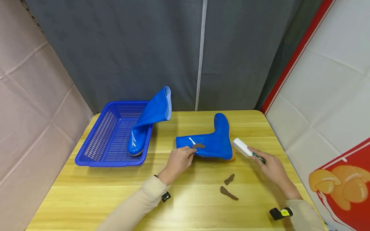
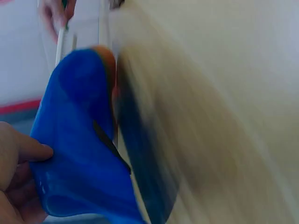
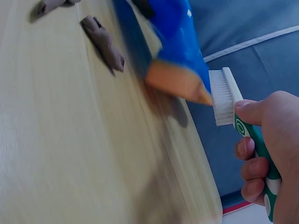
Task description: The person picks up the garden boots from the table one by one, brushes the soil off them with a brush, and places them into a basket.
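A blue rain boot with an orange sole lies on its side on the wooden table, a brown patch stuck on its shaft. My left hand grips the near edge of the shaft; in the left wrist view the thumb presses the blue surface while fingers curl behind it. My right hand holds a white-and-green scrub brush by its handle, bristles toward the boot's sole end. In the right wrist view the bristles appear close beside the boot.
A blue plastic basket stands at the table's left, with a second blue boot upright in it, its shaft leaning over the rim. Two brown crumpled pieces lie on the table in front of the boot. A grey curtain hangs behind.
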### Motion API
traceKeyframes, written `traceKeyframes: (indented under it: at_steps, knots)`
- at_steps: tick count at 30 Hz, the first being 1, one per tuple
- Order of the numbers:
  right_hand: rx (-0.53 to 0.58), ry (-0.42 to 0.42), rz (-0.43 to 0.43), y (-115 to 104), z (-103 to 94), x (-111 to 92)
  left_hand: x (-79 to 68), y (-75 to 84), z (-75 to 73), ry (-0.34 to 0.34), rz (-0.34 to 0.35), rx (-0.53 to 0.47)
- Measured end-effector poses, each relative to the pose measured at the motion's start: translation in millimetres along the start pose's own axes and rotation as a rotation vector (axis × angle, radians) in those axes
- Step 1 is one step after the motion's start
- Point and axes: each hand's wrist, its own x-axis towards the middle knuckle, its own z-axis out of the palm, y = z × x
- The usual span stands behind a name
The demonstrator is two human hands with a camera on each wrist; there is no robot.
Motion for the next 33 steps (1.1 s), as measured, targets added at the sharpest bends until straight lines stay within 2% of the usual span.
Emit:
traceKeyframes:
  at_steps: [5, 8, 13, 18, 20, 25, 28, 30, 33]
  knots:
    - [0.014, 0.005, -0.013, -7.3, 0.6, 1.1, -3.4, 25.0, 14.5, -0.099, 0.014, -0.053]
    - [0.029, -0.006, 0.005, -10.0, 0.8, 0.6, -5.6, 31.6, 20.1, -0.118, -0.007, -0.060]
    - [0.027, 0.005, 0.005, -11.0, 0.3, 0.1, -3.3, 35.5, 20.6, -0.095, -0.029, -0.075]
    - [0.021, 0.012, -0.020, -15.1, -2.0, 1.3, 5.1, 47.5, 17.9, -0.054, 0.019, -0.033]
    - [0.023, 0.020, -0.031, -18.0, -2.7, 2.0, 6.9, 54.3, 18.9, -0.062, 0.040, 0.005]
    - [-0.002, 0.009, -0.070, -22.6, 0.8, 3.6, -0.8, 67.3, 27.5, -0.173, 0.033, 0.061]
    - [-0.027, -0.027, -0.070, -23.0, 6.1, 3.3, -9.0, 69.7, 35.2, -0.244, 0.006, 0.042]
    - [-0.034, -0.048, -0.059, -23.2, 8.6, 2.4, -12.1, 70.0, 39.2, -0.267, -0.004, 0.032]
    - [-0.033, -0.066, -0.051, -22.9, 10.4, 1.6, -11.6, 70.1, 42.1, -0.261, 0.000, 0.017]
